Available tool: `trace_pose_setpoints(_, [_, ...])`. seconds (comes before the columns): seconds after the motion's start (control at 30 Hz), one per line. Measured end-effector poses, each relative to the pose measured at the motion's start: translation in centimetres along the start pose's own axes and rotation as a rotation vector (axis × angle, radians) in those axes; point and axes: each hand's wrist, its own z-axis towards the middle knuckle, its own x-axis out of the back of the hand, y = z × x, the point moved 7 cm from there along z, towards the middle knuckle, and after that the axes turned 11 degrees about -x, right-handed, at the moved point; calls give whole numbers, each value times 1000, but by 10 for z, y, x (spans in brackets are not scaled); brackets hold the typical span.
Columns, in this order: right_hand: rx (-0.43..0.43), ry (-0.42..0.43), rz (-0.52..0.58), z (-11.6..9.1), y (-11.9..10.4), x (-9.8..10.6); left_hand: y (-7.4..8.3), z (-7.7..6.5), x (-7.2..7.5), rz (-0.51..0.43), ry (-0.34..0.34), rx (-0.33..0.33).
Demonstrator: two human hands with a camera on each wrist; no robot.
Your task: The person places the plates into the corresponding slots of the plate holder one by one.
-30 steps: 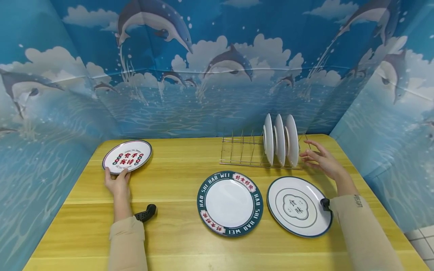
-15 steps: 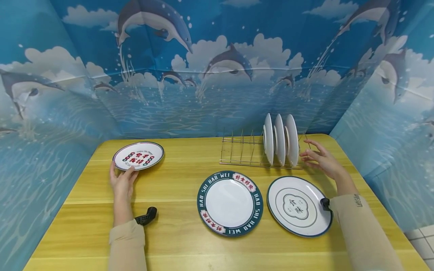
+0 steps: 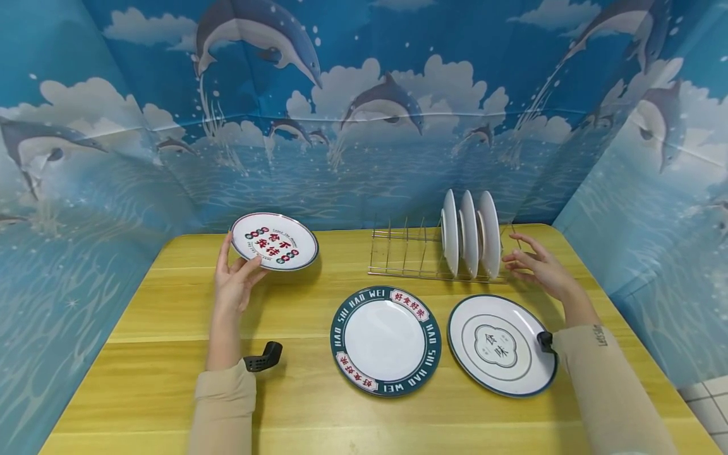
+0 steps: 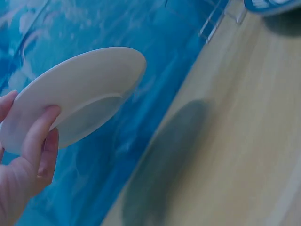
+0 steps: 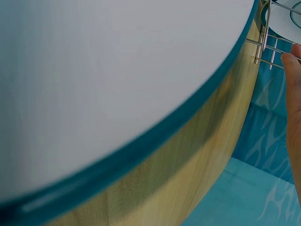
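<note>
A white plate with red characters is lifted above the back left of the table, its face tilted toward the head camera. My left hand holds it by its near-left rim; the left wrist view shows fingers against the plate's pale underside. At the far right, my right hand reaches to the right end of a wire dish rack, its fingers spread and seemingly touching the wire. Three white plates stand upright in the rack's right part. In the right wrist view, the right hand shows only at the edge.
A green-rimmed plate lies face up at the table's middle. Right of it lies a blue-rimmed plate, partly under the right wrist's black camera mount. A dolphin-printed curtain encloses the wooden table behind and at both sides.
My left hand has carried the red-character plate up and to the right, away from the table's left corner. My right hand and the rack have stayed in place.
</note>
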Motion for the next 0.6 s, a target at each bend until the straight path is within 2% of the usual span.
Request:
trace_pose_setpoints(0.27, [-3,0,-14,-1,-1,0,5,-4,-70,47,-213,-35])
trace_pose_setpoints(0.47, [16,-7,-5,-1,-1,-1,-3,-5,-120,103,-352,-38])
trace_pose_setpoints(0.6, [23,-18,19,0,0,0,-11,-6,-150,134,-423,-36])
